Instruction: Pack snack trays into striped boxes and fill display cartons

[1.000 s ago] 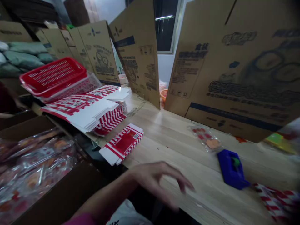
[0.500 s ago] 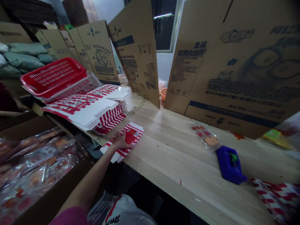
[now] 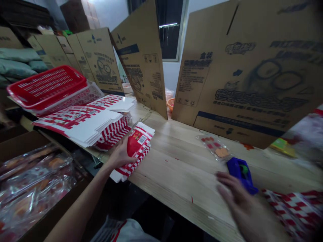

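My left hand [image 3: 120, 155] grips a small stack of flat red-and-white striped cartons [image 3: 138, 144] at the table's front edge, thumb on top and the other fingers partly hidden. Over the right part of the table is my right hand [image 3: 242, 201], blurred, its fingers stretched out and nothing visible in it. Just beyond those fingers stands a blue tape dispenser [image 3: 237, 171]. More red-and-white striped cartons [image 3: 294, 210] lie to the right of that hand. A clear packet [image 3: 214, 147] with orange and red pieces rests behind the dispenser.
Large printed cardboard sheets [image 3: 242, 80] stand along the table's back. At left, a pile of unfolded cartons [image 3: 101, 122] lies before a red basket [image 3: 47, 84]. A brown box [image 3: 58, 201] of wrapped packets stands lower left. An orange basket [image 3: 171, 103] shows between the sheets.
My right hand has come into view from the lower right, near the tape dispenser. My left hand keeps hold of the carton stack, whose near end appears slightly lower in view.
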Available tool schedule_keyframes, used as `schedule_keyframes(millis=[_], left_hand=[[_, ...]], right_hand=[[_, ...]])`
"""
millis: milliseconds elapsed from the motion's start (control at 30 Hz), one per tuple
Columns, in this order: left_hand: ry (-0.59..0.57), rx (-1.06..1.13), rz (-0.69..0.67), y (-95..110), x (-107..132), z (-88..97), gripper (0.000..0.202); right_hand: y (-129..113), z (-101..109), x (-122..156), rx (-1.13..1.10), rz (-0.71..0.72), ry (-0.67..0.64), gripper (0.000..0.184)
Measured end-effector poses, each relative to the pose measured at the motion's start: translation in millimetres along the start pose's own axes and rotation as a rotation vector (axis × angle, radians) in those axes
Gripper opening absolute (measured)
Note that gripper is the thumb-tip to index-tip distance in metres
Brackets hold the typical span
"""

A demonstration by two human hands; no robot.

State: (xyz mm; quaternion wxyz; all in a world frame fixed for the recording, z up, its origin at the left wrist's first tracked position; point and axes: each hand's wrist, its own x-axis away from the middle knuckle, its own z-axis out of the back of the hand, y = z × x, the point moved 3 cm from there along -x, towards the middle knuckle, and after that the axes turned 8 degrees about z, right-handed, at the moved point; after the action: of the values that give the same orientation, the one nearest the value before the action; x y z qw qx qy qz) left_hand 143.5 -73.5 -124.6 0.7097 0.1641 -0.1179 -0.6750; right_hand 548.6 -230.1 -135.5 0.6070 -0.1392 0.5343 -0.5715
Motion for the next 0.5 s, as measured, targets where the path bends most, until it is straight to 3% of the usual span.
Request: schedule_keyframes(millis=[33, 100, 167, 200, 267, 367, 500], left_hand=[[0.015, 0.056, -0.076, 15.9, 12.0, 2.3, 0.114], [0.005, 0.17, -0.193, 47.6, 37.6, -2.7, 0.118], [-0.052, 0.279, -0.271, 74.6, 61.7, -20.1, 0.117], [-0.081, 0.338, -0.295, 84.9, 71.9, -31.9, 0.114], [-0.128, 0.47, -0.307, 97.9, 86.8, -57.6, 0.11], [-0.244, 0.671, -0.239, 102.8, 95.0, -91.6, 0.106], [-0.603, 0.998, -0.107, 105.9, 97.2, -117.5, 0.07]], right_hand=[[2.3, -28.4, -2.8, -0.125, -0.043, -0.098, 0.026], [3.0, -82.5, -2.8, -0.509, -0.2, -0.247, 0.053], [-2.3, -118.9, -0.3, -0.759, -0.255, -0.279, 0.072], [-5.1, -129.0, 1.4, -0.832, -0.257, -0.279, 0.071], [-7.5, -133.1, 6.6, -0.883, -0.252, -0.241, 0.061], [1.2, -114.2, 21.3, -0.823, -0.291, -0.146, 0.041], [25.1, -89.5, 44.2, -0.849, -0.427, -0.063, 0.032]])
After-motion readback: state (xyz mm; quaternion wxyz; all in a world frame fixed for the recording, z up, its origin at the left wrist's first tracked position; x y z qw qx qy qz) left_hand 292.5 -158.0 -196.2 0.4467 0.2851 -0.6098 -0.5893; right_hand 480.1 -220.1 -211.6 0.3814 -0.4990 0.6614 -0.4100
